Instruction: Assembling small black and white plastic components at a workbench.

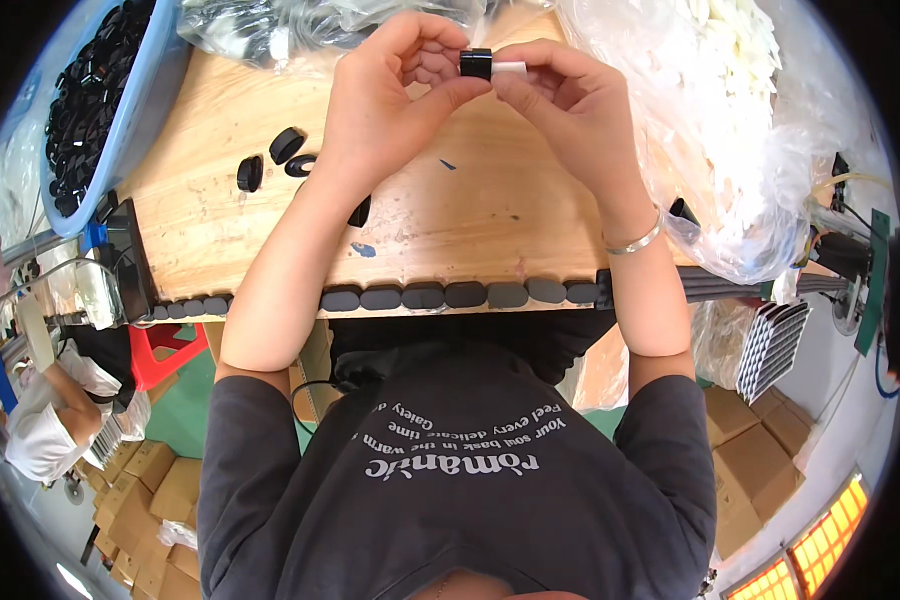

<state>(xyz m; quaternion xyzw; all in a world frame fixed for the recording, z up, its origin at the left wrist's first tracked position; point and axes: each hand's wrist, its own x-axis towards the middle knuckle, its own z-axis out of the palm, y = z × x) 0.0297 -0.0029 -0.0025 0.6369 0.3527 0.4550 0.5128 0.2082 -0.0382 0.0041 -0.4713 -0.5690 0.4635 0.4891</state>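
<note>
At the far side of the wooden table (490, 235), both my hands meet at a glossy black cap (475, 62). My left hand (390, 100) is closed on it, thumb underneath and fingers curled behind. A short white tubular piece (511, 68) points into the cap's right side, pinched between thumb and fingers of my right hand (575, 105). How deep it sits inside the cap is hidden. Left of my left forearm lie loose black caps (287, 145) and a black ring (300, 165). Another dark piece (360, 212) is partly covered by that forearm.
A blue tub (138, 130) full of black parts (90, 95) stands at the left. Clear plastic bags lie at the back, and one (660, 110) holding white pieces (725, 70) fills the right. Black oval pads (422, 296) line the near edge. A co-worker (50, 420) is at lower left.
</note>
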